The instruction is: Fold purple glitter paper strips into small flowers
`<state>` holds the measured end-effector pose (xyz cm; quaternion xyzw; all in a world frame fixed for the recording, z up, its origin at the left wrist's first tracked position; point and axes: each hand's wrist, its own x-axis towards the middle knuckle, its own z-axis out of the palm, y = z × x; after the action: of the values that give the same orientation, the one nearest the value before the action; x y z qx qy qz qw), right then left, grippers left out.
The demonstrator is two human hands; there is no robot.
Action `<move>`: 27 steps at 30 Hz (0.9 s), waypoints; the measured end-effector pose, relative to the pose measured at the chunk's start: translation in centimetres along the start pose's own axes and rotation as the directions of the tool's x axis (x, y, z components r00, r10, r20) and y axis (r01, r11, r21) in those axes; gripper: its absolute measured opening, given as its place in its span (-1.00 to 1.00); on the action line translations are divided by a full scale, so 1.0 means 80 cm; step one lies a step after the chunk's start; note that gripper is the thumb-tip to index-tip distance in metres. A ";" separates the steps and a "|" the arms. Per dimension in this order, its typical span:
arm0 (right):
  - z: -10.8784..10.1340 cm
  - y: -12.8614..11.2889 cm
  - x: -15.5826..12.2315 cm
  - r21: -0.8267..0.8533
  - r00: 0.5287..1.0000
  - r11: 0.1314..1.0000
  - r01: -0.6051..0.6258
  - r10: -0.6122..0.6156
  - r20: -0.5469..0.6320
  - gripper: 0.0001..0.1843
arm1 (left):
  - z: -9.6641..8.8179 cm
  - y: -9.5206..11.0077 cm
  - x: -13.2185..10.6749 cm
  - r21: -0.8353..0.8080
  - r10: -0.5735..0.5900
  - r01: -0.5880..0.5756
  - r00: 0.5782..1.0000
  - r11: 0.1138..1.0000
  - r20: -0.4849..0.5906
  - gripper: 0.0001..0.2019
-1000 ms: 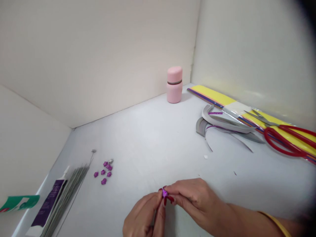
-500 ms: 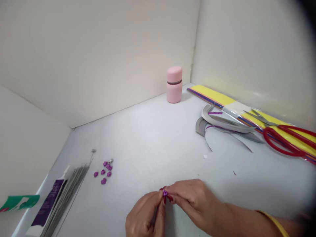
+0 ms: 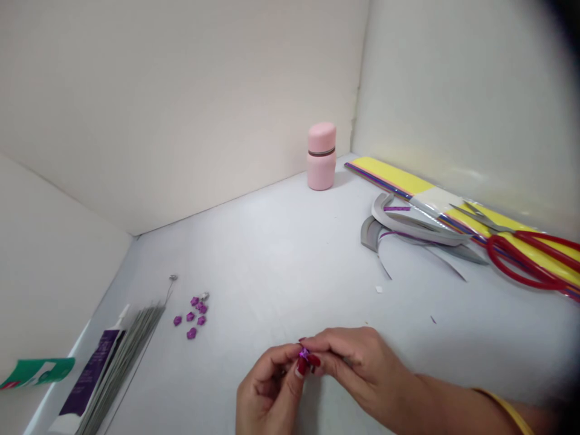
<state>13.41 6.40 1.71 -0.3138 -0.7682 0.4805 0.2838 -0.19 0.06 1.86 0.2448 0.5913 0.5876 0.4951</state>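
A pale desk (image 3: 272, 260), boxed in by white walls, seen from above. Along its left edge lie a purple and white tube (image 3: 93, 371), nozzle toward the far end, and just beside it a bundle of thin grey wires (image 3: 122, 362). One wire ends in a small coil (image 3: 173, 278). Next, inward from that edge, comes a loose cluster of purple stars (image 3: 190, 316) with one silvery bit (image 3: 204, 296) at its far side.

Toward the near side, the left hand (image 3: 254, 396) is nearly closed, thumb and finger pinching one side of a small purple piece (image 3: 304, 354). Its thumb has just swung up, red nail now facing the camera; half a second ago it pointed lower. I judge this a shift of grip, not a release. The right hand (image 3: 369, 365), posed much as before, pinches the other side, fingertips together. The fingers cover much of the piece, so its exact shape cannot be told.

Beyond the hands, a pink flask (image 3: 321, 157) stands upright near the far right corner. Farther right are curled grey strips (image 3: 417, 226), a white scrap (image 3: 379, 290), and red-handled scissors (image 3: 514, 232) resting across a long yellow pack (image 3: 435, 199) along the right edge.
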 end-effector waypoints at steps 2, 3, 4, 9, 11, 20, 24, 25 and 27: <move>0.000 -0.002 0.001 0.038 0.999 0.998 -0.054 0.054 0.007 -0.79 | 0.004 0.004 -0.001 -0.037 -0.036 0.035 0.999 0.999 -0.037 -0.81; -0.001 -0.003 0.002 0.059 0.997 0.995 -0.083 0.082 0.015 -0.80 | 0.004 0.006 -0.002 -0.039 -0.045 0.044 0.998 0.998 -0.043 -0.81; -0.001 -0.004 0.003 0.078 0.994 0.991 -0.106 0.104 0.024 -0.81 | 0.004 0.008 -0.002 -0.031 -0.051 0.049 0.998 0.998 -0.039 -0.82; -0.005 -0.006 0.004 0.064 0.996 0.997 -0.049 0.044 0.073 -0.83 | -0.001 0.014 0.000 0.047 -0.021 0.022 1.000 0.999 -0.006 -0.82; -0.005 -0.004 0.003 0.015 0.998 1.000 -0.009 0.008 0.069 -0.82 | -0.001 0.011 0.000 0.050 -0.009 0.009 1.000 0.999 -0.004 -0.82; 0.002 0.000 0.001 0.082 0.992 0.989 -0.124 0.120 0.048 -0.80 | -0.009 -0.012 -0.003 0.309 0.366 -0.372 0.927 0.875 0.080 -0.85; 0.000 0.001 0.000 -0.059 0.999 0.998 -0.017 0.019 0.044 -0.78 | -0.015 -0.010 -0.002 0.447 0.513 -0.527 0.843 0.723 0.162 -0.74; -0.001 0.001 0.000 -0.090 0.999 0.996 0.023 -0.019 0.041 -0.78 | -0.016 -0.010 -0.001 0.461 0.524 -0.542 0.833 0.703 0.179 -0.73; -0.001 0.002 0.000 -0.128 0.997 0.989 0.075 -0.071 0.035 -0.77 | -0.017 -0.012 0.000 0.474 0.538 -0.564 0.817 0.676 0.205 -0.72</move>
<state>13.49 6.54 1.58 -0.2957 -0.8128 0.4237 0.2688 -1.12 -0.78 0.73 0.5486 0.6124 0.5229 0.2249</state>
